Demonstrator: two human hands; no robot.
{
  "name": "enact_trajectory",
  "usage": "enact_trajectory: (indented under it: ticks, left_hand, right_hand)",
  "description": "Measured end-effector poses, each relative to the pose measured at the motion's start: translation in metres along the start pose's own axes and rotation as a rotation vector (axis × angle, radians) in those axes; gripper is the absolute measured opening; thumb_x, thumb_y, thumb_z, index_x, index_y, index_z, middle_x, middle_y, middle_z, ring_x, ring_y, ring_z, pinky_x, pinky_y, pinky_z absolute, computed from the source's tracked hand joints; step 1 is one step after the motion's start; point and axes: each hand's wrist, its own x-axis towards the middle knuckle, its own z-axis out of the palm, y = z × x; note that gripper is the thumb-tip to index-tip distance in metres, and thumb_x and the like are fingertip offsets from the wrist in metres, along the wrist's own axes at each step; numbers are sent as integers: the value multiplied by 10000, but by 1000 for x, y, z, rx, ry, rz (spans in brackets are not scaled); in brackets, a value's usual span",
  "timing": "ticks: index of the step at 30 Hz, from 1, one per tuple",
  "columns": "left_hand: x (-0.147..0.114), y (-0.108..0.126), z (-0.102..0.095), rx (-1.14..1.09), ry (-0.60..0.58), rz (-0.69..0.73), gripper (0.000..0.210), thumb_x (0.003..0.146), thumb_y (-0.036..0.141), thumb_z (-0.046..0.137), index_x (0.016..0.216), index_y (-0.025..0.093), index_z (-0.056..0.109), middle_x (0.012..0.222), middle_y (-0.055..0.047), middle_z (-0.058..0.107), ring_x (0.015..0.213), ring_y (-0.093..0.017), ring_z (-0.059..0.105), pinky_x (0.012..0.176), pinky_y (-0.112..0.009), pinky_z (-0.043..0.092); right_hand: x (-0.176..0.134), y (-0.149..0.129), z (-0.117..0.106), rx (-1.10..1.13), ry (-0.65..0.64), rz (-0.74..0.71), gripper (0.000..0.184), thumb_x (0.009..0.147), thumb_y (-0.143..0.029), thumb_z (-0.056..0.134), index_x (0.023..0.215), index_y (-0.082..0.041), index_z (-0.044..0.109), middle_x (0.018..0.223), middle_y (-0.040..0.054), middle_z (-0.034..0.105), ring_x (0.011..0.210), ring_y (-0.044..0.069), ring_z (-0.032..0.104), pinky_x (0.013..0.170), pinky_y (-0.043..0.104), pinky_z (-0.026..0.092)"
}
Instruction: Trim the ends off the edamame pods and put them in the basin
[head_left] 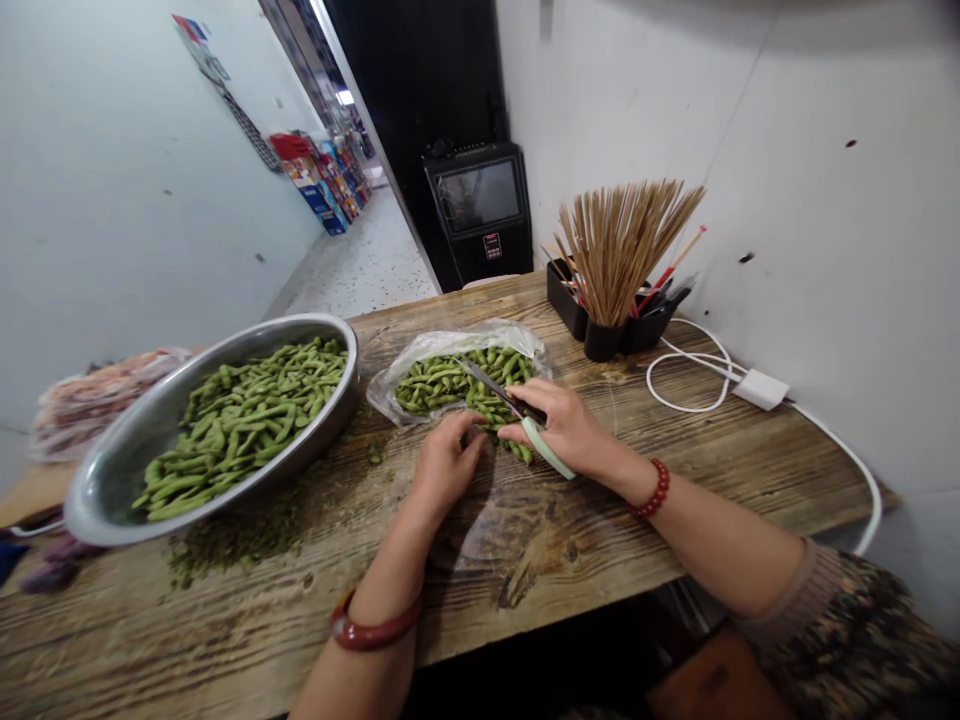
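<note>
My right hand [559, 425] grips a pair of scissors [541, 442] with pale green on the handle; the blades point up and left over the green soybean pods [431, 382] in a clear plastic bag [386, 385]. Beside it, my left hand [448, 465] has its fingers curled together at the near edge of these pods. What its fingertips hold, if anything, is hidden. Several loose pods [517, 445] lie between the two hands. At the left stands a large metal basin [97, 505] with many more pods in it.
Green trimmings [232, 545] lie below the basin on the wooden table [600, 540]. A black holder [566, 300] with bamboo skewers [619, 250] and pens stands at the back right, near a white cable with an adapter [761, 388]. Bagged pinkish food [101, 395] sits behind the basin.
</note>
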Motion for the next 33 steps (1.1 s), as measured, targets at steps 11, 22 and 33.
enact_trajectory:
  ticks: [11, 22, 33]
  left_hand:
    - [-2, 6, 0, 244, -112, 73, 237, 796, 183, 590, 1004, 247, 684, 869, -64, 620, 788, -208, 579, 703, -292, 411]
    - [5, 10, -13, -242, 106, -292, 134, 719, 273, 656, 798, 165, 658, 710, -6, 637, 635, -138, 557, 618, -247, 422]
    - [4, 20, -16, -832, 52, -530, 294, 684, 281, 722, 919, 136, 622, 712, 0, 615, 430, -21, 363, 372, -141, 220]
  right_hand:
    - [0, 2, 1, -8, -19, 9, 396, 768, -356, 709, 1095, -151, 618, 917, 72, 619, 823, 188, 599, 733, 303, 482]
    - [0, 9, 3, -22, 30, -5, 396, 776, -381, 696, 1092, -151, 633, 906, 70, 634, 805, 182, 601, 726, 293, 482]
    - [-1, 4, 3, -18, -15, 7, 370, 784, -344, 692, 1085, -138, 631, 893, 74, 626, 806, 184, 596, 724, 294, 476]
